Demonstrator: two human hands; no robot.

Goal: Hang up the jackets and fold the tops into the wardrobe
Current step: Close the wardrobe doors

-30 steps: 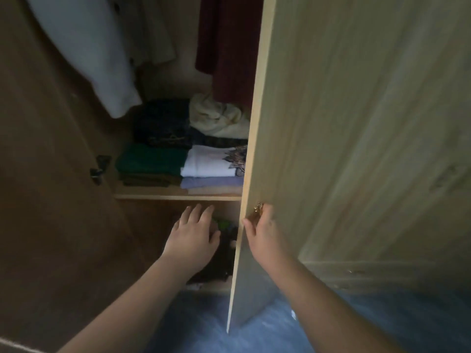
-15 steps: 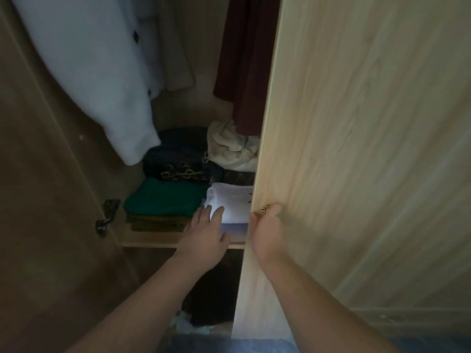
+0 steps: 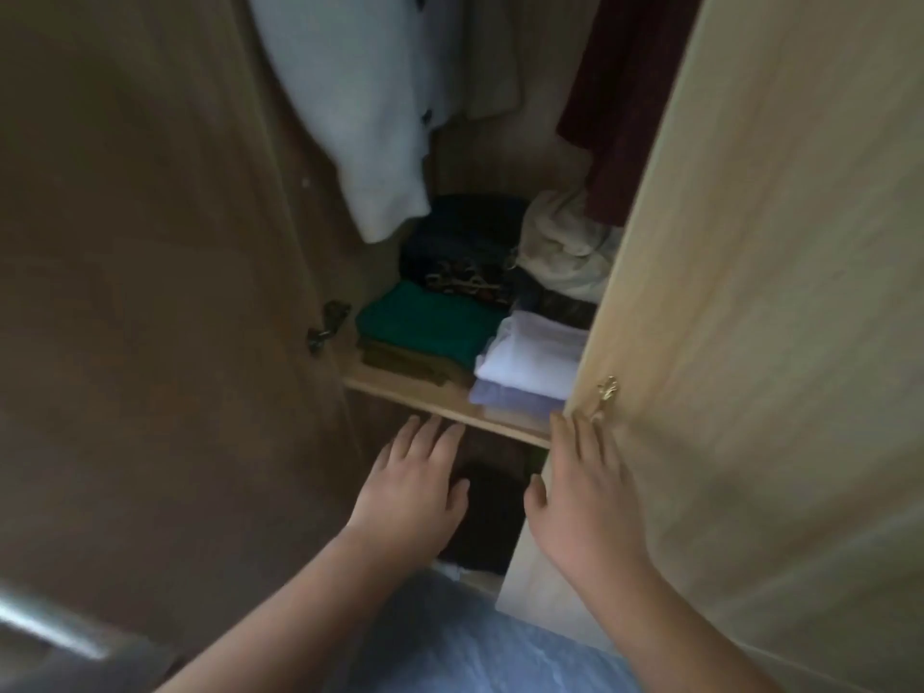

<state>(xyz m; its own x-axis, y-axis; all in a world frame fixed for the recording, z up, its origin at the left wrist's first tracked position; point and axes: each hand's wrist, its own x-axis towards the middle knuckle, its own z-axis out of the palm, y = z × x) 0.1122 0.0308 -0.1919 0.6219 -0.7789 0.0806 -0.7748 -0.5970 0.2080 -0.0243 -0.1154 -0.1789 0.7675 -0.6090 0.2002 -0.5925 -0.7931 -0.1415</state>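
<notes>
Left hand (image 3: 415, 487): empty, fingers straight and a little spread, palm down; held before the lower compartment (image 3: 372, 422), fingertips just below the front edge of the shelf (image 3: 440, 395).
Right hand (image 3: 580, 487): empty, flat, fingers straight and together; laid against the right door (image 3: 775, 292) near its left edge, fingertips just under the knob (image 3: 607, 390), thumb out over the gap.
Hands, count: two, forearms bare, near each other, not touching.
Right door: pale wood grain, partly closed, covering the right side of the wardrobe (image 3: 500, 157).
Knob: one, small, brass-coloured.
Left door (image 3: 150, 292): brown inner face, swung open at left, with one dark metal hinge (image 3: 327, 325).
Doors, count: two.
Shelf: one pale board across the opening.
Shelf, near row: green top (image 3: 430, 322) on olive top (image 3: 405, 362), left; white top (image 3: 535, 352) on lavender top (image 3: 515, 397), right; the two piles touch.
Shelf, far row: dark folded pile (image 3: 465, 237) with a patterned piece at its near side, left; cream bundle (image 3: 560, 242), loosely rolled, right.
Hanging space, count three: grey-blue jacket (image 3: 360, 107) with dark buttons, left, hem down beside the dark pile; beige garment (image 3: 492, 57) behind it; maroon garment (image 3: 620, 102), right, partly hidden by the right door.
Lower compartment, contents: dark clothing (image 3: 490, 512), too dim to count.
Near edge: bluish surface (image 3: 475, 652), blurred; cannot tell whether floor or cloth.
</notes>
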